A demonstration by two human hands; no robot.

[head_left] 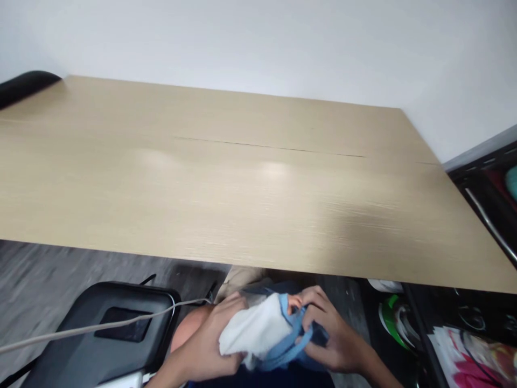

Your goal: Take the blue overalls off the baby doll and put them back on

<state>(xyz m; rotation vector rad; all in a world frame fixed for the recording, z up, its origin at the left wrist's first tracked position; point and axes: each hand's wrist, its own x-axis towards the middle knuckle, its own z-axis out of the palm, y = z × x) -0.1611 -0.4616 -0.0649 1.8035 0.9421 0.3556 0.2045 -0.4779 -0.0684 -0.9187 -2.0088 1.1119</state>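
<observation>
Both of my hands are low in the head view, in front of the table's near edge. My left hand [210, 339] is curled around a bundle of white cloth [254, 331]. My right hand [333, 334] grips the same bundle from the right, its fingers closed on light blue fabric [288, 345] that wraps under the white part. The bundle hangs over my lap, below the level of the tabletop. Part of the cloth is hidden behind my fingers.
A wide light wooden table [242, 183] fills the middle, with a white wall behind. A dark chair seat [109, 334] with a pale cable [92, 326] across it stands at lower left. A black rack [480, 205] with colourful items [472, 345] is at right.
</observation>
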